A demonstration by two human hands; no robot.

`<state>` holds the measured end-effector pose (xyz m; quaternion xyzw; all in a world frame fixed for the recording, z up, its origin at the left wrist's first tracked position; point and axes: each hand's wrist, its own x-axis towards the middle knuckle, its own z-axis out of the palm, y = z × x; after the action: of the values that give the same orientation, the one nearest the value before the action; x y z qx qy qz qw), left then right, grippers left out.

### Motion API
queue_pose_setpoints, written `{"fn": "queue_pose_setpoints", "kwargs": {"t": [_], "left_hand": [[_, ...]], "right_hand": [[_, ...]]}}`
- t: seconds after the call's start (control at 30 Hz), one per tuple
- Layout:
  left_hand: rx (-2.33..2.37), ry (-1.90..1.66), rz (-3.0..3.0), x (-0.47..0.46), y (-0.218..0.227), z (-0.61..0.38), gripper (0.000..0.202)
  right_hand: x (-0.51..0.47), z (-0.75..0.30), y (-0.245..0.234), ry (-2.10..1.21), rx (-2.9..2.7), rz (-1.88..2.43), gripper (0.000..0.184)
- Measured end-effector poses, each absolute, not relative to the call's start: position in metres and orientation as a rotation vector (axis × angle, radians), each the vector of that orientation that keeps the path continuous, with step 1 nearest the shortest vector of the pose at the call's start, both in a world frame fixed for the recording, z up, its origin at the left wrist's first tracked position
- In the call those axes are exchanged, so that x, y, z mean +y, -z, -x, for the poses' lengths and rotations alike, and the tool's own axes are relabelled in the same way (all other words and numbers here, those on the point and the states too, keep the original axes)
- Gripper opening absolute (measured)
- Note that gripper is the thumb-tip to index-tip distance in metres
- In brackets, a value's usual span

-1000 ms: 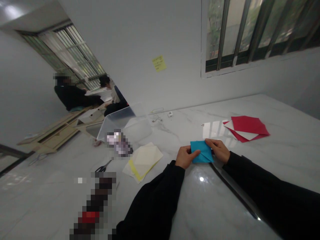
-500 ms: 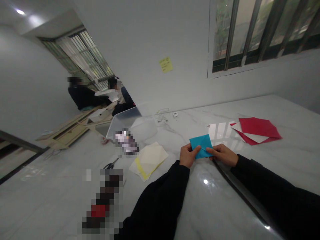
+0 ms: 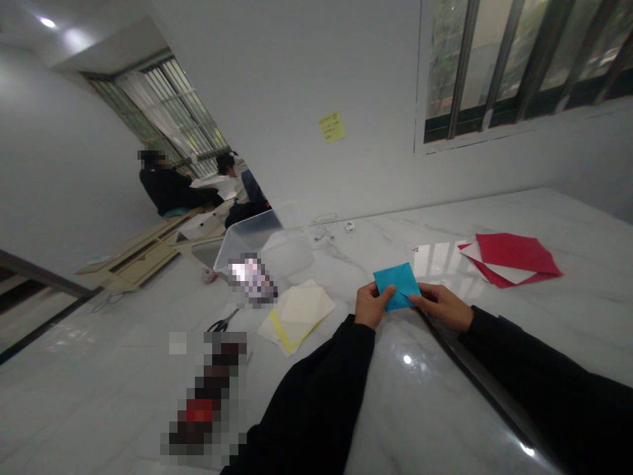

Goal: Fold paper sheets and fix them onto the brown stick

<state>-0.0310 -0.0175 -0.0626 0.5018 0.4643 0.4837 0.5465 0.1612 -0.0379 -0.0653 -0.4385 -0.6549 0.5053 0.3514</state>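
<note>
A folded blue paper [image 3: 398, 285] is held just above the white marble table [image 3: 346, 396] between both my hands. My left hand [image 3: 372, 306] pinches its near left edge with thumb on top. My right hand [image 3: 442, 305] pinches its near right edge, fingers curled. Both arms wear black sleeves. The paper's far corner points away from me.
Red and white papers [image 3: 509, 257] lie to the right. Cream and yellow sheets [image 3: 299, 313] and scissors [image 3: 221, 323] lie to the left, by a clear plastic box [image 3: 262, 247]. Blurred-out objects stand near left. Two people sit far off at the back left.
The blue paper has gone from lying wide and flat under my fingers to a smaller folded shape lifted between both hands. My view shifted slightly.
</note>
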Motion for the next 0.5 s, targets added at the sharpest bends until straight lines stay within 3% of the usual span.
{"fn": "queue_pose_setpoints", "kwargs": {"t": [0.5], "left_hand": [[1.122, -1.166, -1.159, -0.0161, 0.0658, 0.0311, 0.036]], "right_hand": [[-0.0377, -0.1616, 0.0715, -1.297, -1.722, 1.23, 0.058]]}}
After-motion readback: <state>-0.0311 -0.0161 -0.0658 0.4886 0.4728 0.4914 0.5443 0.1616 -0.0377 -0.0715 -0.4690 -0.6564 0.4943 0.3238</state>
